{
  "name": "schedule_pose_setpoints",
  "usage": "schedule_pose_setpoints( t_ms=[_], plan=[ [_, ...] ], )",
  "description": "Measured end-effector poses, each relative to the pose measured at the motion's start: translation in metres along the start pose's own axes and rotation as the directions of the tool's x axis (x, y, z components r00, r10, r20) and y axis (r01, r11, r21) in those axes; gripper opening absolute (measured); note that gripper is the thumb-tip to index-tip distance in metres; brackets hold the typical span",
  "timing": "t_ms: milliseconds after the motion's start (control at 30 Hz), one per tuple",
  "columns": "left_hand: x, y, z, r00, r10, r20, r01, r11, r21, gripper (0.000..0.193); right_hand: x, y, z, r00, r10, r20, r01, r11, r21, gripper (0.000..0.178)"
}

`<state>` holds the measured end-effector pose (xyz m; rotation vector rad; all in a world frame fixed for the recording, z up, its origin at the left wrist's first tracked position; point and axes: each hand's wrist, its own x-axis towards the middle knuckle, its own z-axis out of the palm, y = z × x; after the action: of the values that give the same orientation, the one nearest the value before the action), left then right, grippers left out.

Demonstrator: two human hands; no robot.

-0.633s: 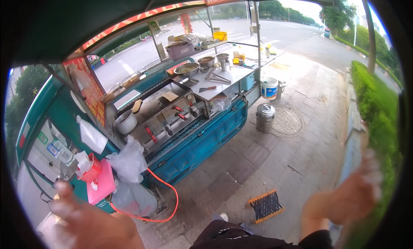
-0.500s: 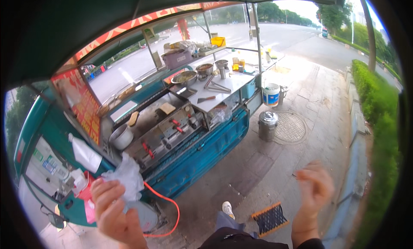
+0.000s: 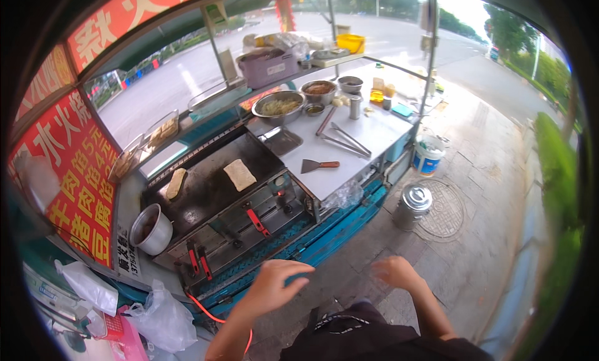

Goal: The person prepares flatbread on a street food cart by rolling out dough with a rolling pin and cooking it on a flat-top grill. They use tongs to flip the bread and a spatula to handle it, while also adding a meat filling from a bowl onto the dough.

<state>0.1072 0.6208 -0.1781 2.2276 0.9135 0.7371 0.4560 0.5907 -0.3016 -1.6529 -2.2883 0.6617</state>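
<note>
Left hand [image 3: 274, 286]: grip open, empty, nearest griddle [image 3: 212, 186] | right hand [image 3: 394, 272]: grip open, empty | griddle: 2 flatbreads [image 3: 239, 174] | counter [image 3: 349, 146]: spatula [image 3: 319, 165], tongs [image 3: 349, 139]

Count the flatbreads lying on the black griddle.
2. One flatbread lies near the griddle's middle; the other flatbread lies toward its left edge. Both hands hover empty in front of the cart; none looks hidden.

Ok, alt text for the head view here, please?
Two bare hands, the left hand and the right hand, hover open and hold nothing in front of a teal street food cart. Two flatbreads lie on its dark griddle, and a spatula rests on the steel counter.
</note>
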Motion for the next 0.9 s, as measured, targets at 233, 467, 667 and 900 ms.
schedule_pose_setpoints(
  t_ms=[233,467,667,900],
  plan=[
    [0.084,-0.128,0.016,0.952,-0.307,-0.007,0.305,0.947,-0.101,0.026,0.295,0.102,0.005,0.955,-0.021,-0.296,0.024,1.000,0.005,0.032],
    [0.150,-0.252,-0.021,0.679,-0.557,-0.478,0.655,0.753,0.054,0.026,0.498,0.176,0.015,0.951,-0.234,-0.200,0.152,0.921,-0.358,0.049],
    [0.165,-0.324,-0.066,0.503,-0.582,-0.639,0.780,0.624,0.046,0.026,0.508,0.199,-0.006,0.996,-0.068,-0.052,0.064,0.995,-0.076,0.044],
    [0.151,-0.388,-0.103,0.447,-0.592,-0.671,0.776,0.630,-0.039,0.028,0.576,0.024,-0.038,0.956,-0.280,0.087,0.280,0.960,0.008,0.041]
  ],
)
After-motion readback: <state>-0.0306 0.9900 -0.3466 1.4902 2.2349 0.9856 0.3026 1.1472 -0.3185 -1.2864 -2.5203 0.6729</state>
